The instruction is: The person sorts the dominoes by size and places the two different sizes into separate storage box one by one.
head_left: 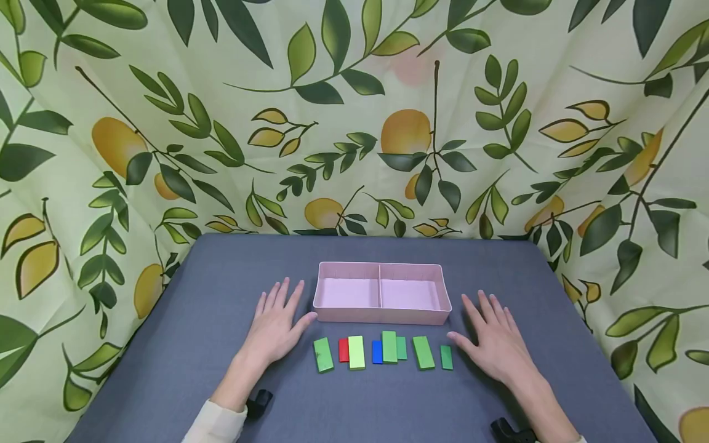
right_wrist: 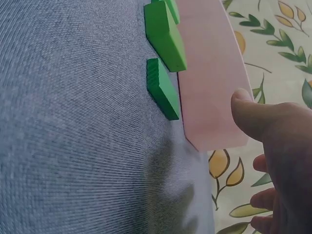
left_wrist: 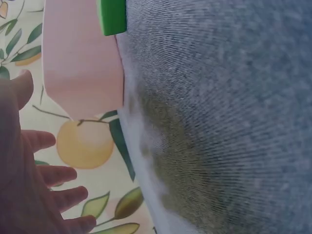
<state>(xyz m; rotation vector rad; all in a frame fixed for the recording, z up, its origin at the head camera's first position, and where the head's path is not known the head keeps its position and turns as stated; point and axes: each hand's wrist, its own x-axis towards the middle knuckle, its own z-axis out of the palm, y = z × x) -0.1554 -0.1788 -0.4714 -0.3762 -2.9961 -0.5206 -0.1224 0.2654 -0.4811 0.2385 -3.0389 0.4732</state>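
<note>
Fingers (head_left: 296, 299) spread loose, left and right; blocks (head_left: 389, 348), pink tray (head_left: 382, 315) between; leafy cloth (head_left: 343, 123) behind.

My spot is curtained off, home or studio I cannot tell: fruit-and-leaf printed fabric (head_left: 354, 160) hangs far, left and right around my grey-blue cloth-covered table (head_left: 354, 406).
</note>
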